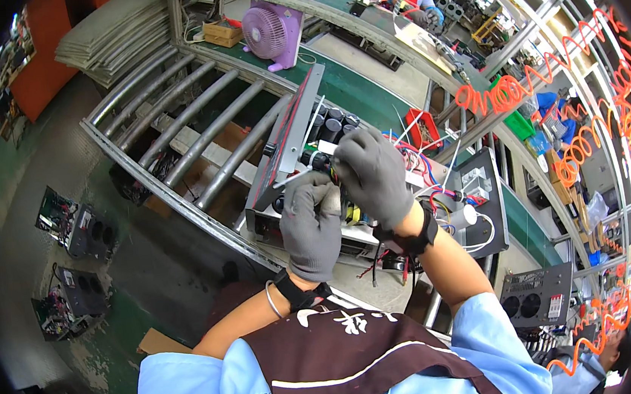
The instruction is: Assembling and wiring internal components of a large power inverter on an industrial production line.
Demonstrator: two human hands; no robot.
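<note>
An opened electronic power unit with a raised dark front panel (287,143) lies in front of me, its insides showing. Black cylindrical capacitors (332,126) stand near its far side, and coloured wires (428,169) run across its right part. My left hand (311,228), in a grey glove, is closed above the near part of the unit beside the panel. A thin white strip (292,179) shows at its fingertips. My right hand (374,176), gloved too, has its fingers curled down over the wiring close to the left. What either hand pinches is hidden.
A metal roller conveyor (207,135) stretches to the left. Beyond the unit stand a purple fan (269,34) and a red bin (422,129). Orange coiled hoses (503,94) hang at the right. More units (82,299) sit on the floor at left; another person (586,368) is at lower right.
</note>
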